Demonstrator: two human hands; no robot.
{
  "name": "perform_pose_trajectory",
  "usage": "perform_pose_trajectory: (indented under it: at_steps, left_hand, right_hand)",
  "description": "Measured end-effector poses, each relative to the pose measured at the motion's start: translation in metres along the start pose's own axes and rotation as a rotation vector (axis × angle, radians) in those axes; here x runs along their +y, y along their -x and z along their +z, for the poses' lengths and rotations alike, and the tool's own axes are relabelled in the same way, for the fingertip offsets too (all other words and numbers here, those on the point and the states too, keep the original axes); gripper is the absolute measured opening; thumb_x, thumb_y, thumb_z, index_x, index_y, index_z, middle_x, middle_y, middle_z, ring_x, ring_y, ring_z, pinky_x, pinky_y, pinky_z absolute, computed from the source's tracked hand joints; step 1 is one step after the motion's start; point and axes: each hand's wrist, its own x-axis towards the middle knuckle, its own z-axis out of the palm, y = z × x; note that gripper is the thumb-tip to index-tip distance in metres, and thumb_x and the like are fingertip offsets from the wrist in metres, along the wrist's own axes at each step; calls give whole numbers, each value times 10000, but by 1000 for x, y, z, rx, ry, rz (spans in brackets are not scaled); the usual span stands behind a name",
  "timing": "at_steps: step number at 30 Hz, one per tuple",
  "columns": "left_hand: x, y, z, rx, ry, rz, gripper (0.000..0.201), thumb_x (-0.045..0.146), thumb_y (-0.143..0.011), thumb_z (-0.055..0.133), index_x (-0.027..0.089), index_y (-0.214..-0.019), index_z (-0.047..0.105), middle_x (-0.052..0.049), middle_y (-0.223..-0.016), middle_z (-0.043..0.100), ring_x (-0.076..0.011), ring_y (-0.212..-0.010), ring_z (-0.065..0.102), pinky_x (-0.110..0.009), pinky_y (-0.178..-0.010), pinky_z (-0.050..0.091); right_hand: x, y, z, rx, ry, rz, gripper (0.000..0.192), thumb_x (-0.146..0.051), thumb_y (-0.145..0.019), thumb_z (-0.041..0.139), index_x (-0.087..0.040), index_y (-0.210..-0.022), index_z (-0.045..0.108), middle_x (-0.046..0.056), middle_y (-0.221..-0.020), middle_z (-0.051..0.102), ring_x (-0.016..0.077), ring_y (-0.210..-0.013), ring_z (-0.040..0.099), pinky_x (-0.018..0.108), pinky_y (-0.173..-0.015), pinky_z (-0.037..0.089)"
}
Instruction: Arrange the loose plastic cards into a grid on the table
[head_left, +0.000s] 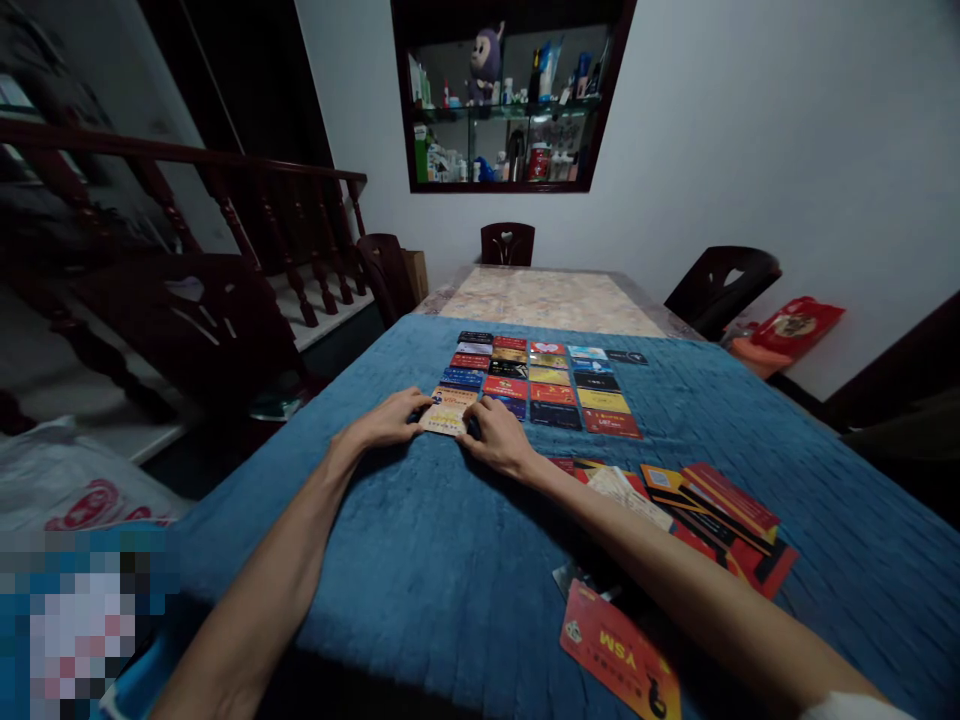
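A cream and yellow card (448, 413) lies flat on the blue cloth, at the near end of the leftmost column of laid-out cards. My left hand (394, 417) pinches its left edge with thumb and fingers. At its right edge are the curled fingers of my right hand (496, 437). Colourful overlapping cards stand in columns beyond and to the right, among them a dark blue card (555, 414) and a red-brown card (613, 423). Partly under my right forearm lies a loose pile of red, black and orange cards (731, 500).
A red card (619, 645) marked YSM lies at the near edge. The blue cloth (420, 560) covers the near part of the table, with the marble-patterned top (551, 297) beyond. Dark chairs (508, 243) stand around. A white plastic bag (71, 480) is at the left.
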Motion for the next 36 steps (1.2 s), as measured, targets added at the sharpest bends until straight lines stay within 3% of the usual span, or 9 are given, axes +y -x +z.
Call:
perform_pose_trajectory:
  at_steps: [4,19,24,28,32,36]
  left_hand:
    - [0,0,0,-13,-16,19,324,178,-822,554,171,-1119,682,-84,-1093,614,-224,-993,603,-328,-891,483]
    - [-3,-4,1,19,-68,-2,321,262,-772,539,154,-1031,698,-89,-1054,662,-238,-965,623,-335,-889,492]
    - [-6,-8,2,40,-82,16,297,309,-748,541,165,-957,694,-79,-1007,675,-247,-924,630,-349,-863,503]
    - [-7,-8,1,87,-114,47,288,342,-746,544,161,-911,694,-80,-973,664,-245,-898,611,-360,-854,503]
    - [3,-8,0,225,-113,142,262,353,-785,541,160,-887,685,-90,-967,657,-256,-957,579,-388,-902,486]
    - [31,-9,3,304,-46,274,208,302,-824,536,156,-870,676,-87,-958,657,-246,-965,553,-411,-939,470]
  right_hand:
    - [-2,1,1,-17,27,21,259,-380,-888,622,-182,-1054,635,109,-1106,621,261,-1039,531,355,-832,432]
    - [-3,1,-7,-58,-20,61,225,-379,-897,654,-216,-1042,709,106,-1112,610,263,-1048,527,358,-847,432]
    - [5,-4,-8,-70,-61,-2,218,-338,-867,690,-218,-1048,715,91,-1121,610,244,-1042,540,352,-863,436]
    - [12,-3,-14,-61,-110,-49,313,-270,-867,672,-167,-1163,679,114,-1149,622,232,-1051,557,350,-895,440]
    - [21,8,-27,-23,-130,-101,324,-247,-872,652,-179,-1189,664,109,-1164,640,244,-1102,544,378,-927,428]
    - [35,28,-48,2,-114,-161,224,-224,-870,655,-206,-1089,700,78,-1106,675,247,-1075,542,403,-940,403]
